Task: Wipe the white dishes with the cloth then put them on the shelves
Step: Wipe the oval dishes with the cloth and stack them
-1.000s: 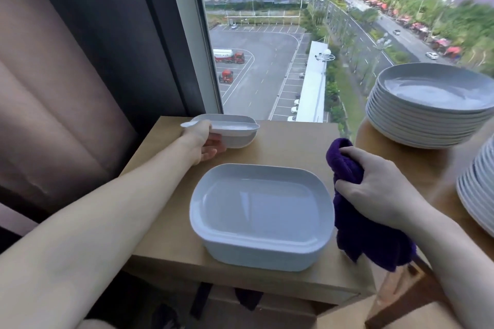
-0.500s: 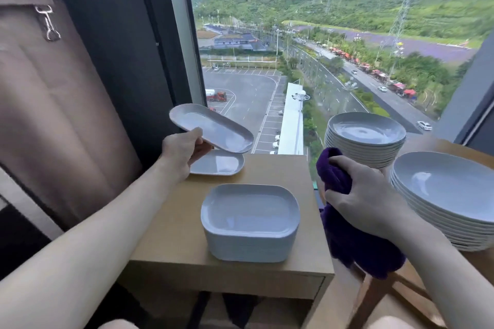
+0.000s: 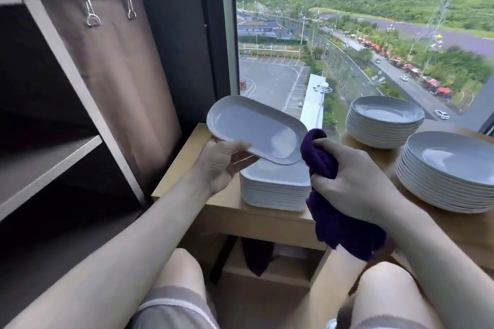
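White oval dish (image 3: 254,128): held in the air over the wooden table (image 3: 254,222), directly above the stack of rectangular dishes (image 3: 272,192), tilted with its left end higher.

**Change of state**
- One second ago the left hand (image 3: 222,165) was at the back of the table, at the oval dishes. Half a second ago it had lifted the top one off.
- The dish has since been brought forward and toward the cloth (image 3: 344,227).
- Judgement: pick-up is complete and wiping of this dish is about to start. It has not yet gone to the shelves.

**Grip**
- Left hand: pinches the dish's near rim at the dish's 7 o'clock, thumb along the edge, fingers underneath.
- Right hand (image 3: 355,184): fingers curled tight round the bunched cloth, its tail hanging below the fist. The cloth's top sits at the dish's 3 o'clock end. Actual contact cannot be confirmed.

**Count**
- Oval dish in hand: 1. Any others at the back are hidden behind it.
- Rectangular dish stack: 1, dishes too fine to count.
- Round plate stacks: 2, the far stack (image 3: 385,120) at 2 o'clock of the right hand and the near stack (image 3: 451,168) at 3 o'clock.
- Cloth: 1.
- Shelf unit (image 3: 50,160): 1, at 9 o'clock of the dish, with one board visible.
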`<state>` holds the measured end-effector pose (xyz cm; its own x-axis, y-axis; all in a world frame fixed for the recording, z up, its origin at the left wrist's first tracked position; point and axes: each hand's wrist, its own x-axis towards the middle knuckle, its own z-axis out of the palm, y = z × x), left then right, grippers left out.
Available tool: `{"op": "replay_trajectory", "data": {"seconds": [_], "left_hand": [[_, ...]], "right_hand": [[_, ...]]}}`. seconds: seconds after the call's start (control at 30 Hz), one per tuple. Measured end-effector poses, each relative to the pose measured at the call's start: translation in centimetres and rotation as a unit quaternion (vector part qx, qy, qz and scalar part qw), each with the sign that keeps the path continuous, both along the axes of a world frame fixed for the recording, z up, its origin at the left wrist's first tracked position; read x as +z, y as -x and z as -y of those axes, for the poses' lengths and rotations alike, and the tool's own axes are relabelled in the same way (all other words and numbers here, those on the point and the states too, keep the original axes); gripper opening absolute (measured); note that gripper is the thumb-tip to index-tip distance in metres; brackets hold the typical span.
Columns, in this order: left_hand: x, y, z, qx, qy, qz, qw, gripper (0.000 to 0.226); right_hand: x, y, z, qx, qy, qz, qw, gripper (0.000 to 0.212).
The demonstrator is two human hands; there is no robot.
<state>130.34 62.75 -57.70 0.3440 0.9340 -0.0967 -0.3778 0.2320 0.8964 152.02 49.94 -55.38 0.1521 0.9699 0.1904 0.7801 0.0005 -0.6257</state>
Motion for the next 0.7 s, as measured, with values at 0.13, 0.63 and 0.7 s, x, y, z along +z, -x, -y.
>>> {"op": "replay_trajectory", "data": {"seconds": [0.13,0.63,0.7], "left_hand": [[-0.9,0.6,2.9,-0.047,0.032,0.021,0.998,0.047],[-8.4,2.3,8.2,-0.166,0.191,0.170,0.952,0.062],[-8.8,1.9,8.7,-0.153,0.210,0.146,0.954,0.057]], "right_hand": [[-0.9,2.1,0.5,0.010,-0.003,0.035,0.999,0.051],[-9.0,0.9,5.5,0.001,0.110,0.225,0.968,0.042],[-9.8,1.2,5.9,-0.001,0.127,0.244,0.961,0.037]]}}
